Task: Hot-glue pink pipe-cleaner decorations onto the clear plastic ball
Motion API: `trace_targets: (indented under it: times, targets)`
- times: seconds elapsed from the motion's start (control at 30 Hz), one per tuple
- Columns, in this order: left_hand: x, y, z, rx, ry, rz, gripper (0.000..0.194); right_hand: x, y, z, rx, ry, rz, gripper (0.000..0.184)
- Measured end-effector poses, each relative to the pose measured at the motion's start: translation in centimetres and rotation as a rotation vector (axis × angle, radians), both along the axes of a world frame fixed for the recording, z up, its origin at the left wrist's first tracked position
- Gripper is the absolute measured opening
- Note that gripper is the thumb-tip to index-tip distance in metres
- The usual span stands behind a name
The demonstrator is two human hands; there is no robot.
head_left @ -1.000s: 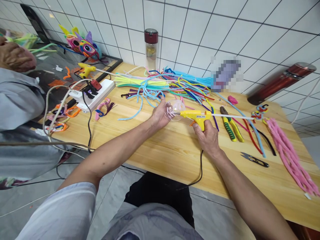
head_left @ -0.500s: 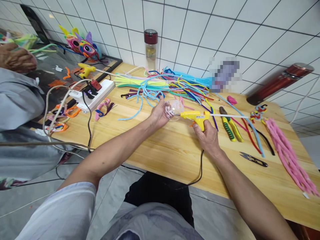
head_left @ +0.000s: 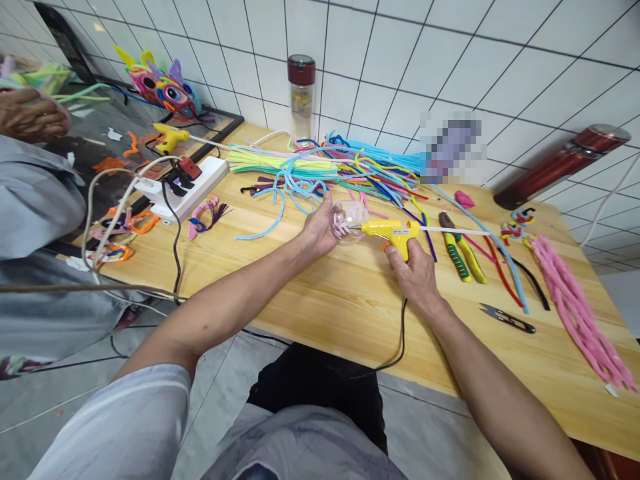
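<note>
My left hand (head_left: 321, 229) is closed round the left side of a clear plastic ball (head_left: 356, 215) that has pale pink coiled strands on it. In my right hand (head_left: 414, 270) is a yellow glue gun (head_left: 393, 231), its nozzle pointing left at the ball's surface; whether the tip touches cannot be made out. A long white glue stick (head_left: 453, 231) sticks out of the gun's back, and its black cord (head_left: 404, 333) hangs down over the table edge. Behind the ball lie light blue pipe cleaners (head_left: 285, 190), several of them curled.
Pliers (head_left: 461, 250), thread snips (head_left: 507, 319) and a pink pipe cleaner bundle (head_left: 575, 300) lie to the right. A glass bottle (head_left: 301, 100) and a red flask (head_left: 560, 167) stand by the wall. Left are a power strip (head_left: 193, 190), another glue gun (head_left: 171, 139) and a co-worker's hand (head_left: 33, 115).
The ball has turned or shifted very slightly in my left hand. My right hand and the glue gun stay almost where they were.
</note>
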State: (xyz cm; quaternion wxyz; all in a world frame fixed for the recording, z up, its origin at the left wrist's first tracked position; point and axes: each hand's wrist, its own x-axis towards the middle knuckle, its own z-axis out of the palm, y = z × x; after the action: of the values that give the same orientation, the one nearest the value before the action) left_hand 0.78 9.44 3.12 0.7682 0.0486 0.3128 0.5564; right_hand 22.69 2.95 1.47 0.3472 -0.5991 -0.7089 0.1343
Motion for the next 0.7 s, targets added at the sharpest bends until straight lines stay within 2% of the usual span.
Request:
trace_targets:
  times: [0.7]
  targets:
    - [-0.12,0.18,0.1,-0.005,0.047,0.011,0.055,0.1,-0.06,0.12,-0.004,0.024,0.002,0.04]
